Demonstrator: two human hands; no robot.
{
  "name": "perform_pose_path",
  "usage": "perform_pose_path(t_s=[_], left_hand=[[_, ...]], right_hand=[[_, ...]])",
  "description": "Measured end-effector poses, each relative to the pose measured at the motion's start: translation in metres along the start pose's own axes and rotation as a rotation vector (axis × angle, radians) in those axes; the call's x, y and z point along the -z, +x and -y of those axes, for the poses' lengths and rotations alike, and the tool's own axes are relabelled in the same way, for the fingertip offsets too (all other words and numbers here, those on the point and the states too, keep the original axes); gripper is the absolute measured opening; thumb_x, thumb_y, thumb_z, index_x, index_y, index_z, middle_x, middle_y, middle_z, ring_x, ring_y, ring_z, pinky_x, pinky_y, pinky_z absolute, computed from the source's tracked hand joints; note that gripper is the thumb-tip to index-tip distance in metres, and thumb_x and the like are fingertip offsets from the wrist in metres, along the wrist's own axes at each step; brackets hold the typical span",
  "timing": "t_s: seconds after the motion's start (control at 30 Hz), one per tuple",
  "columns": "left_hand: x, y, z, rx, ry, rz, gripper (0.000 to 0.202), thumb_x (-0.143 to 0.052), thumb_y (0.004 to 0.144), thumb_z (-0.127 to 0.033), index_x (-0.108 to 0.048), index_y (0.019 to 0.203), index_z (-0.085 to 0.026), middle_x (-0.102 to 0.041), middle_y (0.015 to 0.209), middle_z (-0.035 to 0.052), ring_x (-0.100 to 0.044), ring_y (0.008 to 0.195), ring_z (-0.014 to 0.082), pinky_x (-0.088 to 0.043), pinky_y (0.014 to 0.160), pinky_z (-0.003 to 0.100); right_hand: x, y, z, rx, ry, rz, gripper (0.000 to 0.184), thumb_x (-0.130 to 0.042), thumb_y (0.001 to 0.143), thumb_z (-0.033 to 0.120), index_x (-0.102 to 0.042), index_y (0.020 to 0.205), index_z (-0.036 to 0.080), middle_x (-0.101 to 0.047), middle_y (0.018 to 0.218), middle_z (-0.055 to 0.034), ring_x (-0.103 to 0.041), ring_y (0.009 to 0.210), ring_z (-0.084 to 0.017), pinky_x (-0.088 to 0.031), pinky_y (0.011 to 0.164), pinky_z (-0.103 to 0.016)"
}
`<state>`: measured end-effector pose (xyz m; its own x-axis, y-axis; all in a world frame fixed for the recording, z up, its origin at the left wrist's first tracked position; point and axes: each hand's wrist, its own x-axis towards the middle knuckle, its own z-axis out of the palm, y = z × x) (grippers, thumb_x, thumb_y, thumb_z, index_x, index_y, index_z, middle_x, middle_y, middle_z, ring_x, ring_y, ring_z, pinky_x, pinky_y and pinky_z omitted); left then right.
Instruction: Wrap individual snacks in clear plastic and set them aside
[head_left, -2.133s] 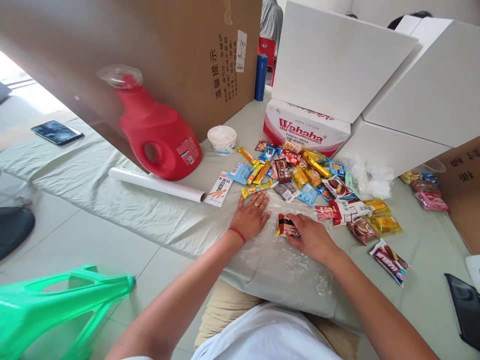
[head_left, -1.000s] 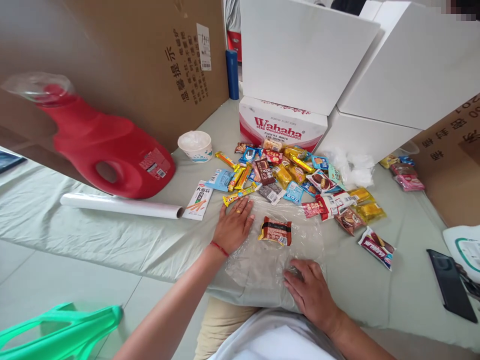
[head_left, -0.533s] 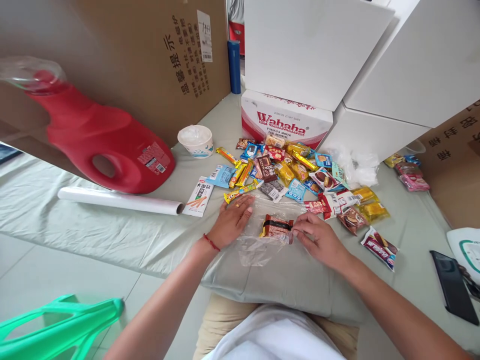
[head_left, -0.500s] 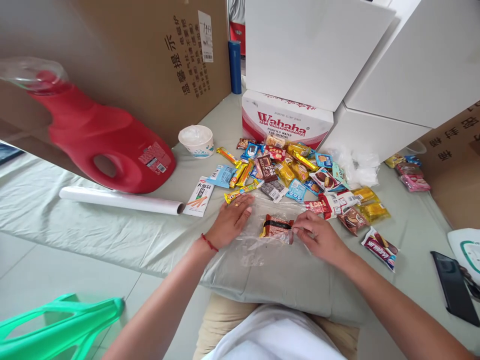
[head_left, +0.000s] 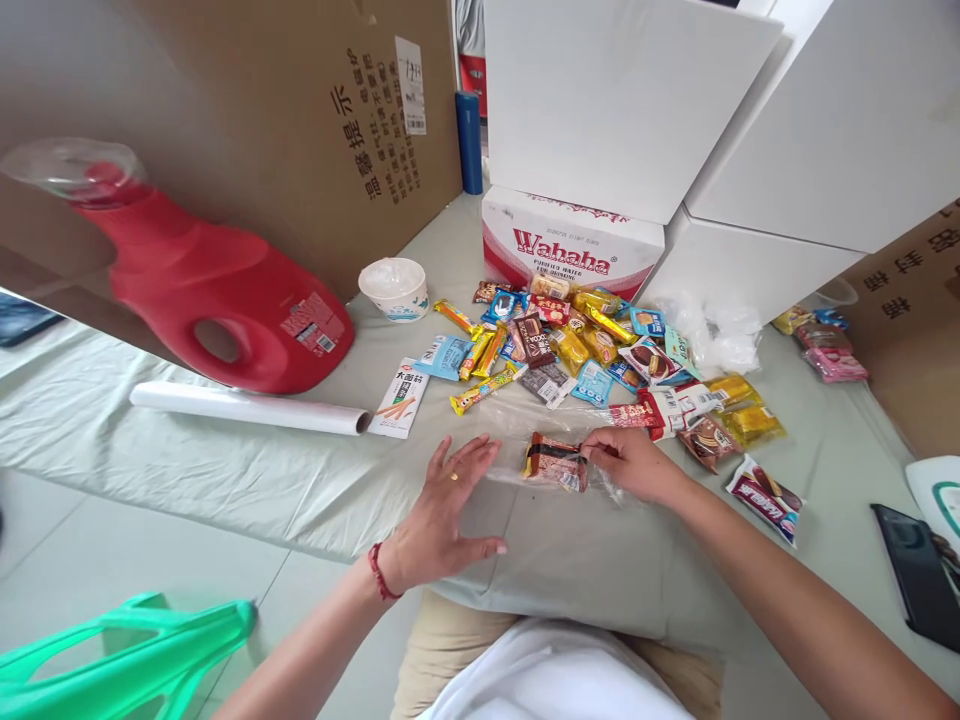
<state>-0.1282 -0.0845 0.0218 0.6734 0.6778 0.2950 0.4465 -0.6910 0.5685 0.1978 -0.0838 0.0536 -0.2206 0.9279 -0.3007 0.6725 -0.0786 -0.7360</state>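
Note:
A brown snack packet (head_left: pixel 556 464) with a dark band across it lies on a sheet of clear plastic film (head_left: pixel 512 462) in front of me. My right hand (head_left: pixel 628 464) pinches the right end of the packet between thumb and fingers; some film is bunched under that hand. Left of the film is my left hand (head_left: pixel 450 515), with its fingers spread and thumb apart, holding nothing. It wears a ring and a red bracelet. Just beyond the film lies a pile of wrapped snacks (head_left: pixel 568 345), among them a yellow stick packet (head_left: pixel 486 388) and a red and white packet (head_left: pixel 679 405).
A white roll (head_left: pixel 251 408), a red jug (head_left: pixel 232 290) and a paper cup (head_left: pixel 394 290) stand or lie to the left. A Wahaha carton (head_left: pixel 574 240) is behind the pile. On the right lie a purple packet (head_left: pixel 766 497) and a phone (head_left: pixel 915 570).
My left hand has moved back toward me and its fingers have spread. The film's near edge has drawn in closer to the packet. My right hand stays at the packet's right end.

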Motion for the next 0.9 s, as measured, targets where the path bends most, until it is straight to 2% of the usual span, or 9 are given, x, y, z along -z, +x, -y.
perform_pose_path(t_s=[0.1, 0.17, 0.3, 0.4, 0.5, 0.6, 0.73, 0.8, 0.9], left_hand=[[-0.010, 0.013, 0.012, 0.090, -0.058, -0.047, 0.026, -0.057, 0.096, -0.042, -0.068, 0.114, -0.026, -0.076, 0.114, 0.0069, -0.054, 0.136, 0.0272, -0.018, 0.126, 0.056], [-0.013, 0.024, 0.018, 0.177, -0.160, -0.098, 0.024, -0.051, 0.099, -0.037, -0.069, 0.088, -0.025, -0.077, 0.096, 0.0038, -0.065, 0.120, 0.0235, -0.035, 0.119, 0.049], [-0.018, 0.038, 0.026, 0.492, -0.259, -0.177, 0.031, -0.050, 0.096, -0.046, -0.065, 0.082, -0.022, -0.072, 0.084, 0.0035, -0.068, 0.080, 0.0194, -0.054, 0.076, 0.033], [-0.026, 0.042, 0.029, 0.594, -0.184, -0.253, 0.027, -0.052, 0.092, -0.046, -0.064, 0.088, -0.022, -0.070, 0.087, 0.0038, -0.067, 0.081, 0.0210, -0.054, 0.076, 0.034], [-0.029, 0.042, 0.028, 0.584, -0.016, -0.427, 0.028, -0.057, 0.088, -0.041, -0.061, 0.105, -0.019, -0.068, 0.106, 0.0104, -0.065, 0.101, 0.0272, -0.054, 0.090, 0.043], [-0.020, 0.040, 0.014, 0.514, 0.240, -0.630, 0.029, -0.059, 0.088, -0.035, -0.060, 0.111, -0.017, -0.063, 0.113, 0.0160, -0.058, 0.114, 0.0328, -0.047, 0.101, 0.052], [-0.003, 0.034, -0.028, 0.253, 0.475, -0.869, 0.017, -0.059, 0.087, -0.020, -0.063, 0.104, -0.022, -0.065, 0.101, 0.0116, -0.062, 0.104, 0.0297, -0.046, 0.097, 0.052], [-0.004, 0.034, -0.049, 0.012, 0.429, -0.746, 0.021, -0.057, 0.086, -0.016, -0.065, 0.103, -0.026, -0.069, 0.095, 0.0075, -0.066, 0.099, 0.0261, -0.047, 0.093, 0.046], [-0.022, 0.044, -0.065, -0.183, 0.313, -0.331, 0.037, -0.050, 0.090, -0.013, -0.068, 0.119, -0.028, -0.075, 0.110, 0.0069, -0.067, 0.110, 0.0232, -0.046, 0.095, 0.042]], right_hand=[[0.005, 0.006, -0.007, -0.015, 0.058, 0.041, 0.033, -0.054, 0.091, 0.046, -0.071, 0.087, 0.018, -0.063, 0.069, 0.0013, -0.051, 0.062, -0.014, -0.035, 0.059, -0.024], [0.009, 0.010, -0.012, -0.001, 0.115, 0.077, 0.034, -0.058, 0.089, 0.049, -0.071, 0.088, 0.018, -0.066, 0.074, 0.0000, -0.055, 0.067, -0.015, -0.040, 0.063, -0.025], [0.019, 0.015, -0.020, -0.030, 0.164, 0.096, 0.042, -0.063, 0.086, 0.058, -0.071, 0.093, 0.018, -0.069, 0.084, -0.0027, -0.060, 0.076, -0.017, -0.046, 0.070, -0.027], [0.025, 0.010, -0.023, -0.078, 0.205, 0.103, 0.053, -0.054, 0.090, 0.067, -0.070, 0.099, 0.017, -0.068, 0.087, -0.0036, -0.062, 0.080, -0.017, -0.048, 0.074, -0.029], [0.037, -0.003, -0.021, -0.069, 0.231, 0.137, 0.061, -0.050, 0.092, 0.069, -0.065, 0.122, 0.018, -0.069, 0.097, -0.0056, -0.065, 0.091, -0.019, -0.051, 0.082, -0.032], [0.053, -0.016, -0.019, -0.047, 0.151, 0.166, 0.080, -0.073, 0.080, 0.059, -0.050, 0.146, 0.021, -0.068, 0.111, -0.0072, -0.065, 0.102, -0.022, -0.051, 0.090, -0.036], [0.065, -0.021, -0.024, -0.090, 0.154, 0.195, 0.068, -0.075, 0.079, 0.045, -0.056, 0.138, 0.018, -0.071, 0.098, -0.0052, -0.067, 0.092, -0.022, -0.050, 0.083, -0.034], [0.063, -0.018, -0.030, -0.106, 0.160, 0.179, 0.054, -0.071, 0.080, 0.044, -0.064, 0.126, 0.016, -0.071, 0.092, -0.0037, -0.066, 0.085, -0.020, -0.049, 0.079, -0.032], [0.056, -0.013, -0.037, -0.099, 0.164, 0.145, 0.050, -0.070, 0.079, 0.045, -0.066, 0.118, 0.016, -0.069, 0.085, -0.0008, -0.063, 0.076, -0.017, -0.047, 0.071, -0.029]])
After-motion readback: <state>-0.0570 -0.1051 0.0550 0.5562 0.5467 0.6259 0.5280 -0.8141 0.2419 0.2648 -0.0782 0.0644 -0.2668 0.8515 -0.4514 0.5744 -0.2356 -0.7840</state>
